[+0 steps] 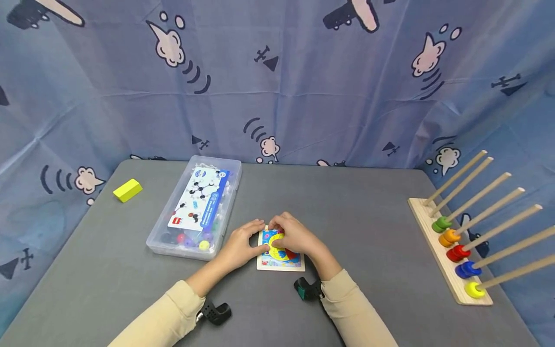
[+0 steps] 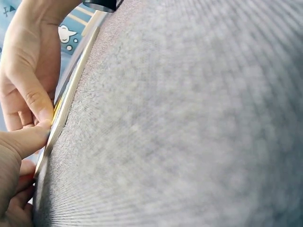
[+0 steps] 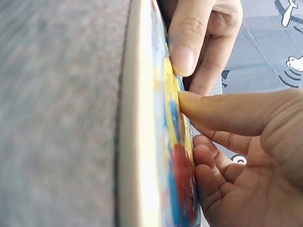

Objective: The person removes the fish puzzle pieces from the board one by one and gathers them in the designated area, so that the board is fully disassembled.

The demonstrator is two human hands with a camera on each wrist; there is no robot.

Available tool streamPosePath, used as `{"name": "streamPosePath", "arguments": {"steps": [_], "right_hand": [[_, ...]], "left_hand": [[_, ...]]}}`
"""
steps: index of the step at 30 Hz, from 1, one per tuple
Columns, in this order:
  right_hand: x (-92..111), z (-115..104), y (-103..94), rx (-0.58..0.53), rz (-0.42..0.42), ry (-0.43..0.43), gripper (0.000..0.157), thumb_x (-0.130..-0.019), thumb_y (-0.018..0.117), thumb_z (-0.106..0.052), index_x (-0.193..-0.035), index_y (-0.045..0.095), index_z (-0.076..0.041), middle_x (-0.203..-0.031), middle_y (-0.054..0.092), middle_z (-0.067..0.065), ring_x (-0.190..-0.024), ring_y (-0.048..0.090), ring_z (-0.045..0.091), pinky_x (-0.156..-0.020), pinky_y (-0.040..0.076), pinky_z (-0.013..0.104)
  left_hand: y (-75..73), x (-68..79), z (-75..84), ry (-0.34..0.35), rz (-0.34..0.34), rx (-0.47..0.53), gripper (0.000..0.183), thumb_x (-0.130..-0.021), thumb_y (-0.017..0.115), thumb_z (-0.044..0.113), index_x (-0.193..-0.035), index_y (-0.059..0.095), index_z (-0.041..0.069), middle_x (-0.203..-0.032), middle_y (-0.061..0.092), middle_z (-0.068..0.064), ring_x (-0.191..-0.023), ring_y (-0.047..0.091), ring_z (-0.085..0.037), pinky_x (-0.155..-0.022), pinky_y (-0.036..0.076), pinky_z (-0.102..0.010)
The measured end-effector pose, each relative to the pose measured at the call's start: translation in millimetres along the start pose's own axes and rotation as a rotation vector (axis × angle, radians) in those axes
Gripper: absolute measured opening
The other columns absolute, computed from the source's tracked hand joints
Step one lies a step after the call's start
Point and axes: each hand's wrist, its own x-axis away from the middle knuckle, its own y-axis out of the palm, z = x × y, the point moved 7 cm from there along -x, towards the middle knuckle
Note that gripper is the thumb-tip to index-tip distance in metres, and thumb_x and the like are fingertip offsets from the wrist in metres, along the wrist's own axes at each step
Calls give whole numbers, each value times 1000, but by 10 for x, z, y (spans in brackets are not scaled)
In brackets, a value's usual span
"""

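A small wooden picture puzzle with a pale frame lies flat on the table, its picture showing a yellow and red shape over blue. My left hand is at its left side, the thumb on the yellow part and the fingers curled toward the upper left edge. From the right, my right hand comes over the puzzle, its thumb also on the yellow part and its fingers bent at the top edge. The right wrist view shows both thumb tips close together on the yellow area. The hands cover much of the picture.
Left of the puzzle is a clear plastic box with a molecule-model label and colored balls inside. A yellow block lies at the far left. On the right stands a wooden peg rack with colored rings. Patterned blue cloth hangs behind the table.
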Motion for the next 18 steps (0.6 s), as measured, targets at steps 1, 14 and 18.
{"name": "streamPosePath", "arguments": {"steps": [1, 14, 18], "right_hand": [[-10, 1, 3, -17, -4, 8, 27, -79, 74, -7, -102, 61, -12, -98, 50, 4, -90, 49, 18, -80, 45, 32], [7, 10, -11, -90, 89, 34, 26, -78, 76, -4, -99, 62, -9, -88, 54, 1, -83, 49, 15, -77, 45, 28], [9, 5, -8, -54, 93, 26, 25, -79, 75, -6, -102, 65, -9, -89, 56, 0, -83, 50, 14, -77, 46, 28]], "left_hand": [[-4, -1, -1, -4, -2, 1, 58, -80, 76, 26, -127, 58, -3, -136, 53, -17, -131, 45, -32, -107, 40, -48], [-25, 0, 22, -2, 2, 2, 57, -80, 77, 24, -126, 58, -4, -135, 54, -17, -130, 46, -32, -107, 40, -47], [-18, 2, 12, -2, 1, -2, 57, -80, 77, 24, -126, 58, -3, -135, 54, -17, -130, 46, -32, -107, 40, -47]]}}
